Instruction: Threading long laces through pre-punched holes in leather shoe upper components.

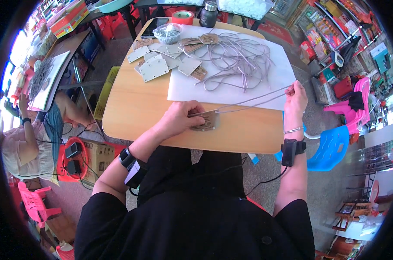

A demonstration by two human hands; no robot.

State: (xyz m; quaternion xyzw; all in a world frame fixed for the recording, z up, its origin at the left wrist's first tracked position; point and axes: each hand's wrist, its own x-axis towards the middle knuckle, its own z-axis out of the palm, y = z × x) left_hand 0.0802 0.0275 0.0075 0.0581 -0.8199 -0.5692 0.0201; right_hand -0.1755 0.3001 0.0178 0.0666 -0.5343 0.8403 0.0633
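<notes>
My left hand (179, 118) lies flat and closed over a brown card tag (206, 122) near the front edge of the wooden table (131, 108), pinning it down with the fingers curled on its left end. My right hand (297, 97), out at three o'clock from the tag, pinches the far end of a grey string (248, 102) between thumb and fingers; the string runs taut in a double strand from the tag to that hand. The tag sits just below the edge of a white sheet (274, 65) spread over the table's right half. At twelve o'clock on the sheet lies a loose tangle of grey strings (235, 58). At eleven o'clock is a scatter of pale square cards (155, 67) with more brown tags among them. Beyond them, at the table's far edge, stand a clear bag of small bits (167, 31), a roll of red tape (182, 17) and a dark flask (209, 14).
</notes>
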